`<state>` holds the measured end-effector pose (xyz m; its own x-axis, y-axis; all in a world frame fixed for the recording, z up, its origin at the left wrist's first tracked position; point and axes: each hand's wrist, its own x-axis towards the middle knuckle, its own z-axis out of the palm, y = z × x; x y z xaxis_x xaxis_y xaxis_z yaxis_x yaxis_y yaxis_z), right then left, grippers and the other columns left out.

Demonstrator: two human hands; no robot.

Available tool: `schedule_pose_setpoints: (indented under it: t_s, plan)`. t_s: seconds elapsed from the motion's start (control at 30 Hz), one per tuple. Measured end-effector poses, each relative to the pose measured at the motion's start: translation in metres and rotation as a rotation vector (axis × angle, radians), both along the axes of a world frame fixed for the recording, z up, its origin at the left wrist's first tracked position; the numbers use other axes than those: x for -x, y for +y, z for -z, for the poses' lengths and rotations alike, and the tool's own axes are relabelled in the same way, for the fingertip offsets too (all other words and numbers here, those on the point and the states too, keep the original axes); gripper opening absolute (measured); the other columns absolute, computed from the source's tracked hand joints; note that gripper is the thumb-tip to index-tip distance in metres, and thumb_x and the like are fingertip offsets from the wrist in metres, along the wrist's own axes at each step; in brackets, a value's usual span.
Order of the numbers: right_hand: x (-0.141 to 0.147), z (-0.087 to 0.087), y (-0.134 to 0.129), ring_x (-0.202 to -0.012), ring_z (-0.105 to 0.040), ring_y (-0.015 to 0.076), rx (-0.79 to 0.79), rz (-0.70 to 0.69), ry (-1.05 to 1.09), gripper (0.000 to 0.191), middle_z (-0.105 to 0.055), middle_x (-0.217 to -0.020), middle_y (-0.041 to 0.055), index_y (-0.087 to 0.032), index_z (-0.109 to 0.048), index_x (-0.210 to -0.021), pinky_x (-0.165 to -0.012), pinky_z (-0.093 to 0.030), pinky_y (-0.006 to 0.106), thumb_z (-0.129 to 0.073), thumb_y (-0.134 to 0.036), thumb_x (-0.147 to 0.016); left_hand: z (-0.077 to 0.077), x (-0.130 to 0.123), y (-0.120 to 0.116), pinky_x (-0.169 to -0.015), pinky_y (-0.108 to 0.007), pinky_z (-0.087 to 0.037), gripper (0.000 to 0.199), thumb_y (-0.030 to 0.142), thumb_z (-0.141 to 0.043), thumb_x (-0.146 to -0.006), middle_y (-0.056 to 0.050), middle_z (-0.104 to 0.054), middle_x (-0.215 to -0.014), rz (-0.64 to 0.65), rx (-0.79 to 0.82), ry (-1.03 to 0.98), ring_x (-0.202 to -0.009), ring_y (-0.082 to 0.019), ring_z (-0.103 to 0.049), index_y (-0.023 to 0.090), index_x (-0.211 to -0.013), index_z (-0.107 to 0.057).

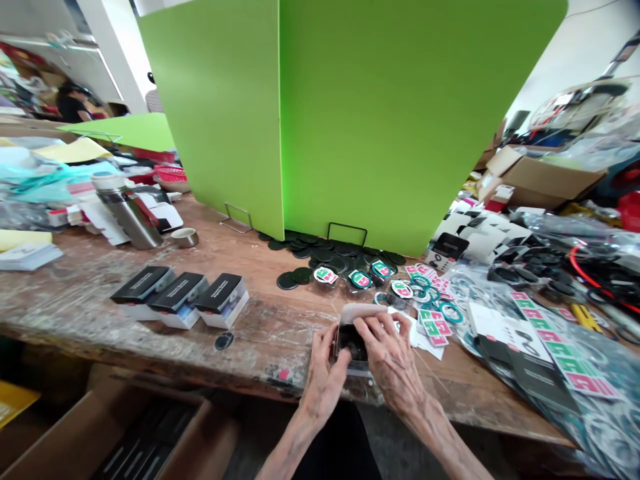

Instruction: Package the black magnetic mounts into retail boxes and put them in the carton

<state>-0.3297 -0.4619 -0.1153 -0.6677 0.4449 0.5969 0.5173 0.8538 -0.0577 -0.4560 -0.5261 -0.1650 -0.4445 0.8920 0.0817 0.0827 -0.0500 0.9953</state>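
Observation:
A small open box [358,311] stands at the table's front edge, its pale lid flap raised and its inside dark. My left hand [323,373] grips the box's left side, with the thumb reaching over the opening. Curled over its right side and opening are the fingers of my right hand [395,360]. Something dark sits inside, but my fingers hide most of it. Just beyond lie clear-wrapped round pieces with red and green labels [360,280], beside teal rings [451,311] and label strips [434,327]. White paper [425,345] pokes out by my right hand.
Closed black-and-white boxes [223,300] stand at left, near a steel flask [127,212] and a metal cup [185,237]. Black discs [320,248] lie below green panels [400,120]. Bags and flat cartons [530,373] crowd the right. An open carton [195,433] sits below.

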Motion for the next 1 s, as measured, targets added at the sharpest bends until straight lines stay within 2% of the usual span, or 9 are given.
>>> schedule_pose_setpoints:
  t_s: [0.13, 0.3, 0.4, 0.53, 0.6, 0.67, 0.8, 0.9, 1.0]
  plan:
    - [-0.009, 0.017, 0.000, -0.119, -0.050, 0.0283, -0.106, -0.008, 0.022, 0.043, -0.057, -0.126, 0.0158, -0.017, -0.046, -0.133, -0.102, -0.033, 0.052, -0.038, -0.014, -0.092, -0.002, -0.004, -0.007, -0.105, -0.039, -0.040, 0.044, 0.024, -0.049, -0.084, -0.008, -0.048, -0.117, -0.011, -0.047, -0.015, -0.115, -0.022, -0.051, 0.024, -0.128, -0.050]
    - [-0.020, 0.055, 0.010, -0.113, -0.056, 0.0332, -0.183, -0.074, 0.098, 0.033, -0.066, -0.113, 0.0103, -0.026, -0.057, -0.122, -0.105, -0.026, 0.060, -0.049, -0.033, -0.091, -0.005, -0.006, -0.014, -0.108, -0.039, -0.038, 0.051, 0.026, -0.054, -0.084, -0.010, -0.050, -0.127, -0.018, -0.025, 0.038, -0.121, -0.024, -0.049, 0.026, -0.134, -0.045]
    - [-0.030, 0.056, 0.004, -0.123, -0.050, 0.0290, 0.081, -0.043, 0.313, 0.039, -0.054, -0.133, 0.0109, -0.025, -0.048, -0.133, -0.105, -0.035, 0.053, -0.041, -0.028, -0.094, -0.005, -0.009, -0.021, -0.105, -0.039, -0.040, 0.055, 0.036, -0.056, -0.087, -0.010, -0.051, -0.131, -0.089, -0.055, 0.101, -0.120, -0.024, -0.050, 0.026, -0.138, -0.037]
    - [-0.030, 0.044, -0.006, -0.122, -0.053, 0.0226, 0.697, 0.098, 0.573, 0.041, -0.052, -0.136, 0.0108, -0.024, -0.040, -0.136, -0.100, -0.047, 0.042, -0.037, -0.037, -0.097, 0.001, -0.006, -0.019, -0.106, -0.038, -0.038, 0.040, 0.030, -0.053, -0.091, -0.007, -0.052, -0.130, -0.112, -0.178, 0.351, -0.122, -0.022, -0.049, 0.028, -0.130, -0.047]
    - [-0.024, 0.039, -0.005, -0.123, -0.053, 0.0216, 0.980, 0.008, 0.606, 0.042, -0.053, -0.136, 0.0100, -0.024, -0.040, -0.135, -0.099, -0.048, 0.039, -0.039, -0.043, -0.096, 0.002, -0.003, -0.015, -0.107, -0.036, -0.037, 0.034, 0.028, -0.050, -0.092, -0.006, -0.051, -0.130, -0.092, -0.209, 0.435, -0.123, -0.021, -0.048, 0.029, -0.126, -0.052]
    - [-0.018, 0.037, -0.002, -0.126, -0.050, 0.0200, 1.102, -0.115, 0.636, 0.045, -0.050, -0.139, 0.0088, -0.026, -0.034, -0.137, -0.101, -0.047, 0.038, -0.041, -0.043, -0.096, -0.002, 0.002, -0.012, -0.106, -0.035, -0.038, 0.028, 0.027, -0.048, -0.093, -0.006, -0.050, -0.128, -0.038, -0.192, 0.449, -0.122, -0.021, -0.048, 0.029, -0.120, -0.057]
    - [-0.021, 0.039, 0.003, -0.123, -0.053, 0.0175, 0.987, -0.147, 0.603, 0.041, -0.054, -0.132, 0.0079, -0.026, -0.034, -0.135, -0.102, -0.046, 0.037, -0.043, -0.036, -0.096, -0.015, 0.015, -0.009, -0.101, -0.036, -0.042, 0.034, 0.028, -0.050, -0.092, -0.005, -0.052, -0.119, 0.083, -0.137, 0.309, -0.112, -0.019, -0.053, 0.029, -0.126, -0.046]
    - [-0.034, 0.041, 0.004, -0.129, -0.046, 0.0213, 0.681, -0.149, 0.398, 0.032, -0.051, -0.136, 0.0090, -0.026, -0.046, -0.126, -0.107, -0.041, 0.044, -0.045, -0.031, -0.095, -0.022, 0.030, -0.008, -0.100, -0.035, -0.043, 0.035, 0.031, -0.055, -0.090, -0.005, -0.051, -0.117, 0.236, -0.152, 0.344, -0.111, -0.019, -0.052, 0.028, -0.124, -0.048]
    - [-0.044, 0.041, 0.002, -0.139, -0.031, 0.0261, 0.422, -0.161, 0.211, 0.043, -0.038, -0.146, 0.0104, -0.025, -0.042, -0.134, -0.111, -0.033, 0.053, -0.051, -0.031, -0.093, -0.022, 0.041, -0.009, -0.102, -0.038, -0.042, 0.038, 0.035, -0.066, -0.082, -0.008, -0.048, -0.122, 0.302, -0.190, 0.460, -0.118, -0.023, -0.048, 0.026, -0.118, -0.055]
